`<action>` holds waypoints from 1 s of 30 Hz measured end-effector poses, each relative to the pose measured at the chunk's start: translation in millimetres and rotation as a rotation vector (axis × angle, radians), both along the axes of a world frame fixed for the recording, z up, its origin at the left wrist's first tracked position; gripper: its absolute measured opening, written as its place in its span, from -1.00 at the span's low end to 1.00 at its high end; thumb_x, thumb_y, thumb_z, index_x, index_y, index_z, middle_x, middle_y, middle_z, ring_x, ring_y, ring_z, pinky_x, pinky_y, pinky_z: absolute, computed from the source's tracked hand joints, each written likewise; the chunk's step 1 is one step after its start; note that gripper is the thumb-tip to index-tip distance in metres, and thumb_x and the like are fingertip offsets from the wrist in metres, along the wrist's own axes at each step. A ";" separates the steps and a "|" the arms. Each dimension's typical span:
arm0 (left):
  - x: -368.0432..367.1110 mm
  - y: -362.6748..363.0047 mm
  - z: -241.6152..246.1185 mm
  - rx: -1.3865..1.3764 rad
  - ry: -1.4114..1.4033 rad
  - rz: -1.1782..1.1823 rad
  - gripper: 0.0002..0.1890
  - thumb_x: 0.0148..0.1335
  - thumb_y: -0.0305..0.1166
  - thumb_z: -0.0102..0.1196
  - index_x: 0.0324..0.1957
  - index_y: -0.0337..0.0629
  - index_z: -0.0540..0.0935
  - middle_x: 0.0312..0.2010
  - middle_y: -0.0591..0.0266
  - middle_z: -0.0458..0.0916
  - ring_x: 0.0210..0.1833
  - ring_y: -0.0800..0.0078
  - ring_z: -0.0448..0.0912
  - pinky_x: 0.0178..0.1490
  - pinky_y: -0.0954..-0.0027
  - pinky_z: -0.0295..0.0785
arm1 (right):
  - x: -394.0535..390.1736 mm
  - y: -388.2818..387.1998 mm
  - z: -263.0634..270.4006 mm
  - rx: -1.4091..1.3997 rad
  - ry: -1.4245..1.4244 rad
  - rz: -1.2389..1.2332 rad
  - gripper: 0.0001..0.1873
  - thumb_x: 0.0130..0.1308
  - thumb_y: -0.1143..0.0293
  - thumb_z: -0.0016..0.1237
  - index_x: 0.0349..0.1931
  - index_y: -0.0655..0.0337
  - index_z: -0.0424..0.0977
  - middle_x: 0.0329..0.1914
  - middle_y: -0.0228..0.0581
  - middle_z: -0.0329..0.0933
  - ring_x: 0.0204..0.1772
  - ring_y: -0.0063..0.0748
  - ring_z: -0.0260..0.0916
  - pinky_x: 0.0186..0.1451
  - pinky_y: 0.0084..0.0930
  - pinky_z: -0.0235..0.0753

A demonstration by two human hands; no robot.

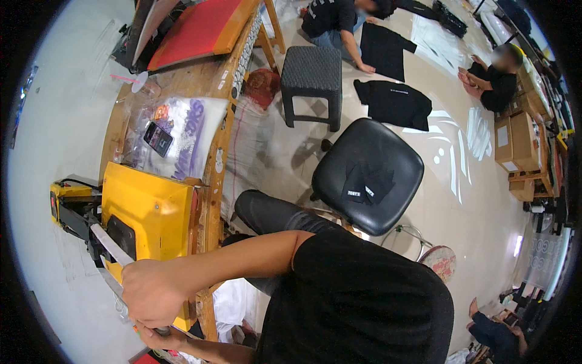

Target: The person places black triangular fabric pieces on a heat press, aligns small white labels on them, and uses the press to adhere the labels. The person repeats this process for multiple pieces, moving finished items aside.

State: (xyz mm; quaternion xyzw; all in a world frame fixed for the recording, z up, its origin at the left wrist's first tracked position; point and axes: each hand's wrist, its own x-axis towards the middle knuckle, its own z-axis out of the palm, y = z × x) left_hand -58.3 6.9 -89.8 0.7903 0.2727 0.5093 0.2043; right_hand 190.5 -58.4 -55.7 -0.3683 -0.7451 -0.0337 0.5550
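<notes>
My right hand (152, 291) is closed around the handle bar (111, 245) of a yellow heat press (148, 195). Just below it in the view, my left hand (159, 337) is closed at the grip end of the same handle, partly hidden by my right hand and wrist. The press stands at the edge of a wooden workbench (213, 191), its yellow cover facing up. What lies under the cover cannot be seen. Beyond the press, a phone (158, 139) rests on clear and printed plastic bags (200, 127).
A black padded chair (386, 150) holds small black labelled fabric pieces (357, 182). Past it are a grey plastic stool (311, 73) and black shirts (400, 104) on the floor. Several people sit on the floor. A red-topped press (195, 32) and a lidded cup (141, 83) stand on the bench.
</notes>
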 end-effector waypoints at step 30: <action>109.5 193.2 120.7 0.083 0.439 0.056 -0.69 0.56 -0.28 0.21 0.17 -0.27 0.74 0.06 0.12 0.80 0.13 0.40 0.69 0.25 0.27 0.57 | 16.1 -23.4 16.0 -0.175 -0.261 0.110 -0.71 0.18 0.09 0.14 -0.51 0.08 0.76 -0.49 -0.10 0.72 -0.35 0.01 0.70 -0.25 -0.03 0.58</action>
